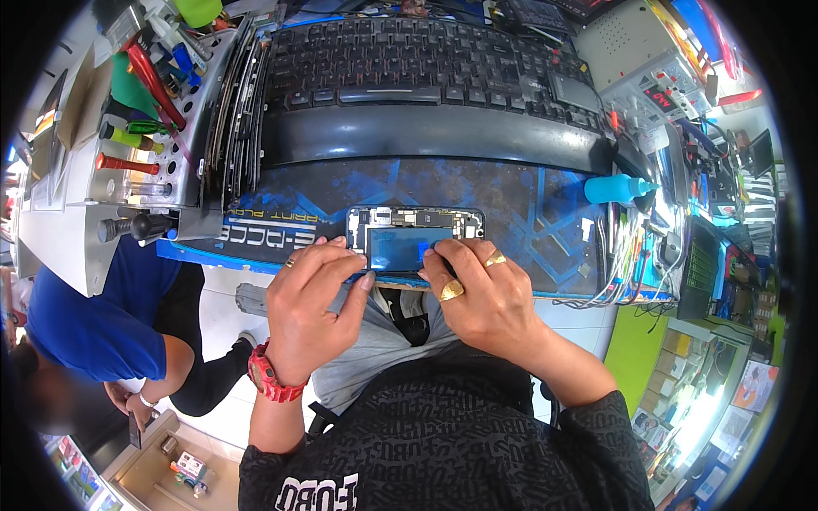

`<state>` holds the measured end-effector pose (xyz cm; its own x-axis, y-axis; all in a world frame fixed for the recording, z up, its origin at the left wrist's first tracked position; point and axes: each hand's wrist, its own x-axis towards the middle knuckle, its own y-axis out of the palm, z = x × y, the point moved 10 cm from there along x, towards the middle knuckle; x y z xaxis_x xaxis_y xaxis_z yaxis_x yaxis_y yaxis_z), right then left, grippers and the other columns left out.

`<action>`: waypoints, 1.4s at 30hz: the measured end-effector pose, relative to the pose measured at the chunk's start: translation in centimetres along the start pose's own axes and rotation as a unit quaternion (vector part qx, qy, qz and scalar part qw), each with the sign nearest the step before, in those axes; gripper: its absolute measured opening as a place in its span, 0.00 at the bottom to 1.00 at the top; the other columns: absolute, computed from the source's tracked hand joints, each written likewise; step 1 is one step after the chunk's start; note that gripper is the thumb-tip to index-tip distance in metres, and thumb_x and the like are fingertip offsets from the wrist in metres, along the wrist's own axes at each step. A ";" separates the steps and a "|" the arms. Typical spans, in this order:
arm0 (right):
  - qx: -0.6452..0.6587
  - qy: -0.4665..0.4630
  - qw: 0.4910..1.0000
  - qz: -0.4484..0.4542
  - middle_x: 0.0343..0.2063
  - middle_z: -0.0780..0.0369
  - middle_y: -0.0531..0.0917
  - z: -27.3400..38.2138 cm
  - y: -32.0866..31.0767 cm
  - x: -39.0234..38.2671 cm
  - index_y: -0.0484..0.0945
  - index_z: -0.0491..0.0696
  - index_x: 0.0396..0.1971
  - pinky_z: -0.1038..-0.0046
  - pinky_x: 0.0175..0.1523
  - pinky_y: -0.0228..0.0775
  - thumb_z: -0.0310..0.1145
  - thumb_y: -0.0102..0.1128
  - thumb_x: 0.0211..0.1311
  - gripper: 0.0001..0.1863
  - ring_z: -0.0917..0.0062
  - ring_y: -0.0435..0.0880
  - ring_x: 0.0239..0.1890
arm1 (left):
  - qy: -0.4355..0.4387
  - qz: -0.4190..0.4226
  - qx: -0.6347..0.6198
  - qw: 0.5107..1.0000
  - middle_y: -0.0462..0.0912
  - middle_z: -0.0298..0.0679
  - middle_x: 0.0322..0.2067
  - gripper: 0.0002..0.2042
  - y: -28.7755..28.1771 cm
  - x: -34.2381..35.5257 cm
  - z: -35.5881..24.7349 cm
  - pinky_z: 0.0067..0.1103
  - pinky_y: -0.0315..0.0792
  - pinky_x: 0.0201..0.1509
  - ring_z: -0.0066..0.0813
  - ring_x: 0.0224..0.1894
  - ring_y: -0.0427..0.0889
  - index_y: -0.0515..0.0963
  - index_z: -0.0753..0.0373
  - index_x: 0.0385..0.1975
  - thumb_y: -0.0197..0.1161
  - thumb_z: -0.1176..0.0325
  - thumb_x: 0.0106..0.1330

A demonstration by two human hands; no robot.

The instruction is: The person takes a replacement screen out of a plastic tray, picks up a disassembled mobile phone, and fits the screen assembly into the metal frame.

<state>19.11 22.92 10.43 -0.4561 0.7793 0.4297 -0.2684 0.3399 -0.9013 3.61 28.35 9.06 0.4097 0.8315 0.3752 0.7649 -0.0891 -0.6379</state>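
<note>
An opened smartphone [417, 218] lies on the near edge of a blue-and-black work mat, its circuit board and small metal parts bare along the far side. A flat battery [394, 249] with a bluish, shiny top fills its near half. My left hand [313, 298] grips the phone's left end, fingertips along the frame beside the battery. At the battery's right end, my right hand [487, 294] has thumb and fingers pinched together by a small bright-blue tab [423, 248]. The fingertips partly cover that tab and the phone's near right corner.
A black keyboard [400, 68] spans the far side. Left stands a tool rack [183, 162] with screwdrivers and pliers. Right are a light-blue squeeze bottle [620, 188], a bundle of cables [626, 255] and a power supply [660, 94]. Another person [102, 298] in blue sits at the left.
</note>
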 end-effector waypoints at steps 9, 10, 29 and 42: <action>0.005 -0.003 1.000 -0.013 0.44 0.53 0.85 0.0 -0.1 -0.1 0.88 0.37 0.41 0.71 0.38 0.86 0.29 0.68 0.54 0.16 0.66 0.87 0.44 | -0.023 -0.011 -0.024 0.999 0.90 0.46 0.41 0.11 0.0 -0.2 0.3 0.38 0.80 0.65 0.47 0.50 0.91 0.87 0.67 0.40 0.76 0.82 0.58; 0.008 -0.001 1.000 -0.015 0.44 0.53 0.85 0.0 -0.1 -0.1 0.88 0.37 0.41 0.71 0.38 0.86 0.29 0.68 0.54 0.16 0.66 0.87 0.43 | -0.025 -0.013 -0.025 0.999 0.90 0.46 0.41 0.11 0.0 -0.3 0.4 0.38 0.80 0.66 0.47 0.50 0.91 0.87 0.67 0.40 0.75 0.82 0.58; 0.026 0.024 0.998 -0.058 0.41 0.55 0.86 -0.2 -0.4 0.1 0.88 0.37 0.37 0.71 0.33 0.83 0.25 0.73 0.55 0.11 0.68 0.87 0.39 | -0.031 -0.035 -0.035 0.998 0.90 0.44 0.38 0.07 0.0 -0.5 0.7 0.37 0.80 0.65 0.43 0.48 0.91 0.88 0.68 0.36 0.76 0.83 0.59; 0.065 0.091 0.993 -0.049 0.36 0.60 0.86 -1.0 -0.8 0.9 0.88 0.39 0.29 0.70 0.30 0.80 0.23 0.74 0.51 0.06 0.70 0.86 0.34 | -0.059 -0.034 -0.064 0.996 0.90 0.43 0.35 0.06 0.0 -0.2 1.0 0.36 0.81 0.64 0.41 0.45 0.91 0.89 0.67 0.33 0.76 0.83 0.59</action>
<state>19.79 23.90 11.47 -0.2651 0.8316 0.4880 -0.4164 0.3578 -0.8358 3.06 28.75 8.29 0.3005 0.8955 0.3284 0.8484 -0.0936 -0.5210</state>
